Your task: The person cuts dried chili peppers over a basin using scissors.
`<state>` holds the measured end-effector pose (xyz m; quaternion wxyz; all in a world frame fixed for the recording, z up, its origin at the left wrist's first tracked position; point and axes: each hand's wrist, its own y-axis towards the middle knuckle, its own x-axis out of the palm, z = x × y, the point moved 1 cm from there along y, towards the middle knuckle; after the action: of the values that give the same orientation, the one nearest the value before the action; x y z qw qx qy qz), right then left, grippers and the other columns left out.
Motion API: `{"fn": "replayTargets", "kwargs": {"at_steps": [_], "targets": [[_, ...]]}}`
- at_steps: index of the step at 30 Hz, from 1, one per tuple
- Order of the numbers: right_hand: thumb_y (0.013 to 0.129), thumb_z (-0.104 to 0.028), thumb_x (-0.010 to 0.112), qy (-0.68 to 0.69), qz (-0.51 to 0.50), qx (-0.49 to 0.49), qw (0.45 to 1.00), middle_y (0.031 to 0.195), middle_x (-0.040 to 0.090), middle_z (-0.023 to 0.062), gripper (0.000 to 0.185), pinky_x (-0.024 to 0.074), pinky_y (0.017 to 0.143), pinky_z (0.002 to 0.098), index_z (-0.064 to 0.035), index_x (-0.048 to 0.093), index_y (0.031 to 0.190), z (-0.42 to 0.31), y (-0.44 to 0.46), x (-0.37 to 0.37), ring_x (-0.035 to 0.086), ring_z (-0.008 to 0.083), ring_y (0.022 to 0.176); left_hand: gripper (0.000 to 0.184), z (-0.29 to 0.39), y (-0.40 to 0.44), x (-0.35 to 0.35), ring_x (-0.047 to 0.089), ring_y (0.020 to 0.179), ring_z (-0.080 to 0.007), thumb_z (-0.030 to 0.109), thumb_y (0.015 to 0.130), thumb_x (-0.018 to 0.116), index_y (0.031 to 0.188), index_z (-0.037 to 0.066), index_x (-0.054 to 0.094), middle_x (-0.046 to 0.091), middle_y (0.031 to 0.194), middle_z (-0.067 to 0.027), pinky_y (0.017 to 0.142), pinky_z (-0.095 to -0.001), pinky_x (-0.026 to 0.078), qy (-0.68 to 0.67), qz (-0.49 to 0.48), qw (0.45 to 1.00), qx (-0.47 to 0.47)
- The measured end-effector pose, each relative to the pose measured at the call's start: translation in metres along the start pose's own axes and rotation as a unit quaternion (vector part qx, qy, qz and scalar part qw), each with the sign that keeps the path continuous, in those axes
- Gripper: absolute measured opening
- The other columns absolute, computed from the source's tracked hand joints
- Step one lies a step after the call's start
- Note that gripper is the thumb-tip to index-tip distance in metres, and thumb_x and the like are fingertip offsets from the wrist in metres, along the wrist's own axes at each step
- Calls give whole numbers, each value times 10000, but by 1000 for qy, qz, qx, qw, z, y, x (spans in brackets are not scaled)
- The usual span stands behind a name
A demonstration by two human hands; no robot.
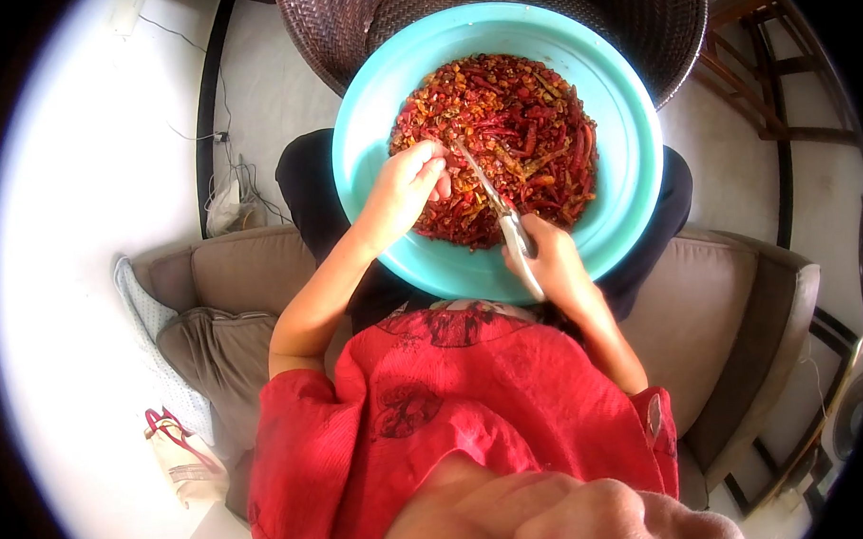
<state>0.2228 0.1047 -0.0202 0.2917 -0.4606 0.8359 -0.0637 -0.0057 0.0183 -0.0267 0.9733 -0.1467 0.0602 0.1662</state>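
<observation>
Chillies (541, 142) fill one basin (629, 158); right hand (553, 256) grips one scissors (508, 216), left hand (408, 187) pinches apparently one chilli.

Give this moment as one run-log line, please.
right hand: holds scissors; left hand: curled near scissor tips, contents unclear; basin: chilies

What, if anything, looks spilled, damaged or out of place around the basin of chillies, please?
I see no spill or damage; the chillies appear contained in the basin. Only the cords, lying tangled on the floor to the left, look untidy.
</observation>
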Motion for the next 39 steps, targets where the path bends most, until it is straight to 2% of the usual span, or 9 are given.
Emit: {"fn": "replayTargets", "kwargs": {"at_steps": [5,16,23,25,26,29,33,35,39], "targets": [[809,-245,673,-62,-5,-5,998,944,629,249,333,475,761,476,17,562,983,-3,2,-1,616,418,871,156,2,1,0,597,693,-95,70,986,467,1072,4,579,630,774,-33,636,-227,474,5,-22,1000,2],[800,-216,679,-92,55,-59,992,852,629,233,279,482,708,472,12,560,908,-1,3,5,620,416,798,146,5,4,2,591,687,-97,97,994,473,1040,11,580,628,775,-31,636,-227,473,-42,-36,998,-11],[829,-255,684,-22,49,-36,998,818,615,272,287,476,662,467,13,585,830,-1,-6,2,615,435,767,77,16,8,6,601,646,-154,67,945,553,934,2,592,641,752,-63,622,-301,488,101,-27,994,-21],[833,-248,692,15,63,-55,996,772,600,254,283,474,636,432,12,581,835,-1,-14,-4,608,395,696,63,37,13,11,627,726,-251,18,883,585,936,-1,613,659,836,-99,682,-366,506,276,68,934,216],[830,-231,693,58,73,-38,995,745,585,226,267,469,622,404,9,577,843,-6,-20,-9,589,343,657,126,53,18,14,618,828,-325,-9,832,611,951,15,646,662,916,-128,743,-401,514,340,48,919,193],[806,-148,680,184,60,-12,981,708,547,83,204,442,587,321,-6,565,895,-9,-37,-22,512,143,631,147,68,55,42,609,911,-311,20,848,599,973,36,675,658,952,-123,784,-387,512,387,4,859,335],[790,-128,682,206,68,4,976,710,546,65,216,436,588,303,0,563,916,0,-51,-37,501,116,650,210,45,113,103,563,1028,-279,97,809,586,987,52,688,637,1082,-86,894,-399,503,422,-33,748,510],[788,-123,682,200,86,6,976,709,544,61,215,433,586,296,2,565,918,6,-57,-42,498,109,653,174,47,123,121,552,1043,-260,89,784,597,941,67,669,616,1026,-80,923,-405,499,476,-121,737,465],[797,-103,665,181,115,-3,977,718,540,32,194,430,578,271,-12,573,942,20,-68,-44,498,97,645,132,43,124,121,591,981,-272,48,804,580,888,77,678,646,1037,-83,893,-397,485,497,-64,701,507]]}}
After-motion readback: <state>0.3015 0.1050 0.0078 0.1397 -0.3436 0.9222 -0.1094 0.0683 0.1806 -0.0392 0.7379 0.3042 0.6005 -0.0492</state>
